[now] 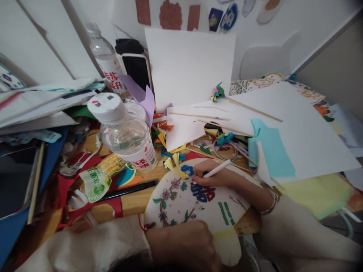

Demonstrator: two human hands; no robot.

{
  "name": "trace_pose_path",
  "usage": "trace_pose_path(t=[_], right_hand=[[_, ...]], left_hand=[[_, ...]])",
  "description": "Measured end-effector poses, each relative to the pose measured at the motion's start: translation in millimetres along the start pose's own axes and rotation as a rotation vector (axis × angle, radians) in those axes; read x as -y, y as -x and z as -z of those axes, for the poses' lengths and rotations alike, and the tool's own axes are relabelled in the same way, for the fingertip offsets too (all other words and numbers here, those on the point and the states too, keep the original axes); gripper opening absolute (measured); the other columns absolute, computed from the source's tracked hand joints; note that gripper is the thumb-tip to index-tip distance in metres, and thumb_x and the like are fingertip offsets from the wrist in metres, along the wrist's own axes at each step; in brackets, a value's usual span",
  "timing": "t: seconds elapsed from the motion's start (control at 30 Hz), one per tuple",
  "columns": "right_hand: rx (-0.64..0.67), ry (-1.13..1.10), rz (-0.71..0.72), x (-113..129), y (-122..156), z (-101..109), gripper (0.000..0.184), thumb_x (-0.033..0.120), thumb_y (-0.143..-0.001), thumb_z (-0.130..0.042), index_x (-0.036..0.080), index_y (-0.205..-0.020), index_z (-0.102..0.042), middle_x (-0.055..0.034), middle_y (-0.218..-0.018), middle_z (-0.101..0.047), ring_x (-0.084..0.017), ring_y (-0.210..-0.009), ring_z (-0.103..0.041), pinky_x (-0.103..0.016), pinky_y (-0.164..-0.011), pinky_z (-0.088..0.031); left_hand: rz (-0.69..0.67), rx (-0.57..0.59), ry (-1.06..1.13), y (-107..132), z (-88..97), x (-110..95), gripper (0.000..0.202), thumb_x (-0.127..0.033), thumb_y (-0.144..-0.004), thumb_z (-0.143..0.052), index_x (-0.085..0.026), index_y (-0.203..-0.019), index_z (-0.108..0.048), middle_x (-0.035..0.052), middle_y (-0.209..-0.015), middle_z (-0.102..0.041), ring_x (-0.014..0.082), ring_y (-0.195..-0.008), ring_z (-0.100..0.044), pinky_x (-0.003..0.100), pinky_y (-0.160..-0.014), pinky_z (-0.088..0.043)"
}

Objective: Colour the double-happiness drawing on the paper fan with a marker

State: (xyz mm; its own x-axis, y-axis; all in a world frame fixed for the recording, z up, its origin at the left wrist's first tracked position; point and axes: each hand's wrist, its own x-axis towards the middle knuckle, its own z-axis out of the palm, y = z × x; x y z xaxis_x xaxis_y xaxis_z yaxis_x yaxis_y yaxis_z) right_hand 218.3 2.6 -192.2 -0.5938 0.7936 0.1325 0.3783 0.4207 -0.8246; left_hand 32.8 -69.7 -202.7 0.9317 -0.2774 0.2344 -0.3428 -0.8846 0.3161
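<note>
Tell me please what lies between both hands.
Between left hand and right hand, the head view shows the white fan, its drawn twig and blue-red lettering.

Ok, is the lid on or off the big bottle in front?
On: the white cap covers the top of the bottle. Whether it's screwed tight, I can't tell.

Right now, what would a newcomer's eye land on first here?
Probably the flower-decorated white card at lower centre, with the right hand holding a white pen over it. Next, the nearer clear bottle to its upper left, then the plain white sheet standing upright behind.
</note>
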Motion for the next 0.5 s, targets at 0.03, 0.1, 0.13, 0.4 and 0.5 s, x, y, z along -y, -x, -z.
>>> trace_pose_path(t=[0.03,0.1,0.13,0.4,0.5], right_hand=[[0.001,-0.002,0.002,-0.2,0.0,-0.1,0.036,0.023,-0.084,-0.052,0.019,-0.056,-0.029,0.0070,-0.053,-0.031,-0.006,-0.049,-0.030,-0.021,-0.049,-0.026],[-0.011,-0.001,0.003,-0.9,0.0,-0.2,0.037,0.022,-0.084,-0.052,0.020,-0.056,-0.028,0.0069,-0.054,-0.031,-0.006,-0.050,-0.030,-0.021,-0.049,-0.026],[-0.018,0.002,0.002,-1.1,0.0,-0.2,0.037,0.022,-0.084,-0.051,0.020,-0.056,-0.028,0.0068,-0.054,-0.032,-0.006,-0.050,-0.030,-0.021,-0.049,-0.026],[-0.023,0.010,0.004,1.2,0.1,1.1,0.034,0.019,-0.083,-0.051,0.019,-0.056,-0.030,0.0066,-0.054,-0.033,-0.006,-0.050,-0.030,-0.021,-0.049,-0.026],[-0.006,0.002,0.017,0.5,0.1,1.7,0.035,0.019,-0.083,-0.053,0.019,-0.057,-0.030,0.0070,-0.054,-0.032,-0.006,-0.049,-0.030,-0.021,-0.050,-0.026]], left_hand=[[0.001,-0.012,-0.008,0.4,-0.9,0.0,0.017,-0.019,-0.071,-0.069,-0.021,-0.061,-0.055,-0.0069,-0.046,-0.052,0.0134,-0.042,-0.049,0.030,-0.035,-0.032],[0.005,-0.017,-0.015,0.9,-2.0,0.0,0.020,-0.020,-0.071,-0.069,-0.021,-0.059,-0.053,-0.0070,-0.045,-0.050,0.0131,-0.041,-0.047,0.030,-0.035,-0.032],[0.005,-0.019,-0.016,1.0,-2.2,0.0,0.021,-0.020,-0.070,-0.069,-0.021,-0.058,-0.052,-0.0071,-0.044,-0.049,0.0129,-0.041,-0.047,0.030,-0.035,-0.031],[0.000,-0.029,-0.029,1.1,-0.4,0.1,0.021,-0.019,-0.069,-0.070,-0.020,-0.059,-0.052,-0.0066,-0.044,-0.048,0.0131,-0.041,-0.046,0.030,-0.035,-0.031],[0.010,-0.034,-0.015,1.8,-1.9,-0.5,0.023,-0.020,-0.069,-0.070,-0.019,-0.057,-0.051,-0.0061,-0.045,-0.049,0.0132,-0.042,-0.047,0.030,-0.035,-0.031]])
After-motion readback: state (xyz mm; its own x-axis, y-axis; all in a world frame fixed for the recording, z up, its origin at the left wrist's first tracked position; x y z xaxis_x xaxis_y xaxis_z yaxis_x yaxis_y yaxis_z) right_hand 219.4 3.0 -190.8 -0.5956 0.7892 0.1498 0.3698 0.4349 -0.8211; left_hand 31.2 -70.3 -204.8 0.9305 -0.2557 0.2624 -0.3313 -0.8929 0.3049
